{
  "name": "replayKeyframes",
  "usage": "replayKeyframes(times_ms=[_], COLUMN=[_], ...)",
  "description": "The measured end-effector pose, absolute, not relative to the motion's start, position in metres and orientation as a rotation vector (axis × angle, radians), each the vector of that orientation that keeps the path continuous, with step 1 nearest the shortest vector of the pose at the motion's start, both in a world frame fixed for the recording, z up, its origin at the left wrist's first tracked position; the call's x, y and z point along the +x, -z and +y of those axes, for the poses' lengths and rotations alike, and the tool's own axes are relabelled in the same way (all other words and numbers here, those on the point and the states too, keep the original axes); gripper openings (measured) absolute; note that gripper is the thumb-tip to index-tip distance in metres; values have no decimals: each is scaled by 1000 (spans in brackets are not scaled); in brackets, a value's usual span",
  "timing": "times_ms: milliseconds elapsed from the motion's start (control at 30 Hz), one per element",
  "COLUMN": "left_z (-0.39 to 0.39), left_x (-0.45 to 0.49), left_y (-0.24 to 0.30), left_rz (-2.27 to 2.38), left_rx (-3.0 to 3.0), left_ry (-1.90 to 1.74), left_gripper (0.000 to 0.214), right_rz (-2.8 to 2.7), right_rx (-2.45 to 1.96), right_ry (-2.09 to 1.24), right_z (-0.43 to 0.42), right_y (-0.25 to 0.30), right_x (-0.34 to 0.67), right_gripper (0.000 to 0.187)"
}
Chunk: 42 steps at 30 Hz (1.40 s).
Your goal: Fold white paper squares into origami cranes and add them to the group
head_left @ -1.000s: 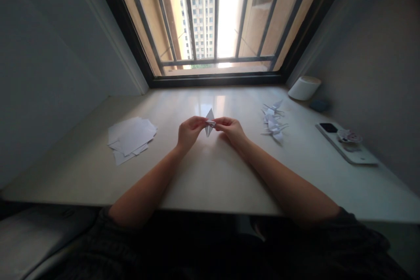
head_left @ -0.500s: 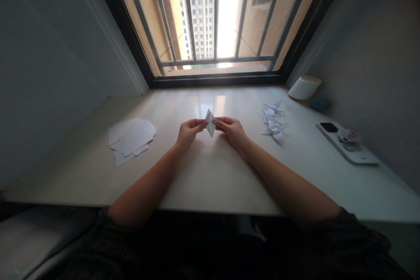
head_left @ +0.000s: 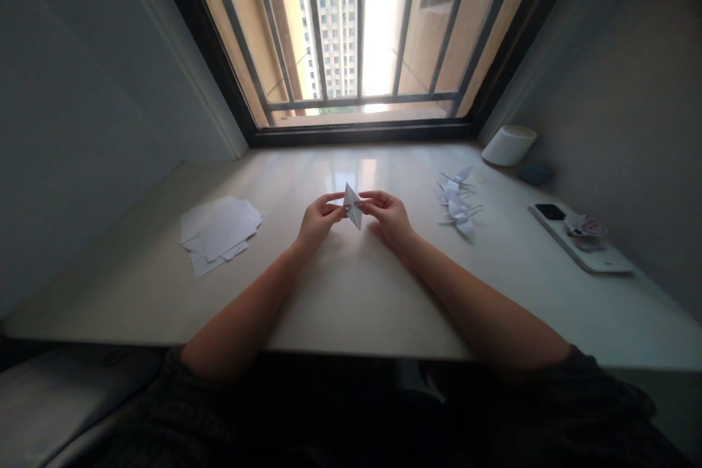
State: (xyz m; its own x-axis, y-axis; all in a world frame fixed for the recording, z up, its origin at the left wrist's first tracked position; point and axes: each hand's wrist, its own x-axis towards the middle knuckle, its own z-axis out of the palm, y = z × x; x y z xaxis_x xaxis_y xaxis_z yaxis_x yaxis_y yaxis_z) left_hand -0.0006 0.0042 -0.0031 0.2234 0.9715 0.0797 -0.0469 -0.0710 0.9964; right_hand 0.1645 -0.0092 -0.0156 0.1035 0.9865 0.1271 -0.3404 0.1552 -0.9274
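Observation:
A small white folded paper piece (head_left: pixel 352 205), diamond-shaped and pointed at both ends, is held just above the pale table (head_left: pixel 351 292) near its middle. My left hand (head_left: pixel 318 220) pinches its left side with thumb and fingertips. From the other side, my right hand (head_left: pixel 387 213) pinches its right edge. Both hands are closed on the paper, and both forearms rest on the table.
A loose stack of white paper sheets (head_left: pixel 219 230) lies to the left. Several finished folded paper cranes (head_left: pixel 456 199) sit to the right. Further right lie a phone (head_left: pixel 578 247) with a small round object on it, a white cylinder (head_left: pixel 509 145) and a barred window (head_left: pixel 359 36) behind.
The folded piece has turned in my fingers from a flatter, wing-up pose to an upright, slightly tilted diamond. My hands have barely shifted.

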Motion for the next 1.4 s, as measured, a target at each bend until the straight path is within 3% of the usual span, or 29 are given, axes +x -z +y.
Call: replayKeyframes(times_ms=[267,733,900,1067,1233,1400], left_z=[1,5,1,0,1,0], left_x=[0,-3,0,0,-1,0], left_y=[3,10,4,2,4,3], left_rz=[989,999,1026,1053,1058,1068], left_rx=[1300,1284,1253,1235,1295,1388], left_ry=[-996,-994,-1047,-1101,-1099,-1102], left_gripper=[43,48,44,41,40,40], right_rz=[-1093,-1451,-1441,-1335,-1237,-1264], right_rx=[-965,-1007,-1028,-1044,-1053,-1153], right_ry=[-1080,-780,-793,-889,-1052,-998], right_z=[-8,-10,-11,-10,-9,-9], right_y=[19,21,21,23,25,25], right_x=[165,167,165,164,165,166], right_gripper=[30,23,25,40,36,37])
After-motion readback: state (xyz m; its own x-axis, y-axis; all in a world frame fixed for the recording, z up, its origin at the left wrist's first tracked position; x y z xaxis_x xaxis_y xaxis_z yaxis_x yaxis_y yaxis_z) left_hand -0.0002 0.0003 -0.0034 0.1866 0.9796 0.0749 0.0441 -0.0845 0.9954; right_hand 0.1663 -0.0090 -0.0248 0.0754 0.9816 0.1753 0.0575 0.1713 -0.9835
